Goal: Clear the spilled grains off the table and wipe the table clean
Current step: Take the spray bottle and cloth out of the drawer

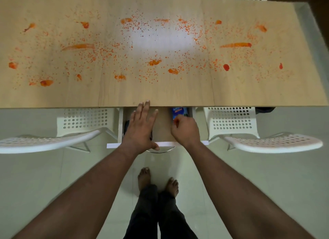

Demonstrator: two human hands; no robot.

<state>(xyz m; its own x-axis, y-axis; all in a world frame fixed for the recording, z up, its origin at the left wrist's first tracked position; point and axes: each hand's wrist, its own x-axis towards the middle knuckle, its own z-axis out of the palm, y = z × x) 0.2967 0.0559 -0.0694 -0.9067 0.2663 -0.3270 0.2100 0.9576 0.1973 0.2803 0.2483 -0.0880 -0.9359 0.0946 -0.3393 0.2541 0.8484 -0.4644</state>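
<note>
Reaching into the open drawer [165, 126] under the bench [160, 94], both hands appear to be fetching cleaning supplies. The left hand [142, 126] lies flat, fingers straight and spread, over a dark item I cannot identify. The right hand [185, 130] has its fingers curled at a blue packet [179, 112] in the drawer's far corner; whether they grip it is unclear. Orange grains [142, 73] and smears [79, 46] cover the bench, untouched. Judgement: cleaning not yet begun.

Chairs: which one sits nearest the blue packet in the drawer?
The right chair, beside the drawer's right wall where the blue packet lies; the left chair flanks the opposite side.
</note>
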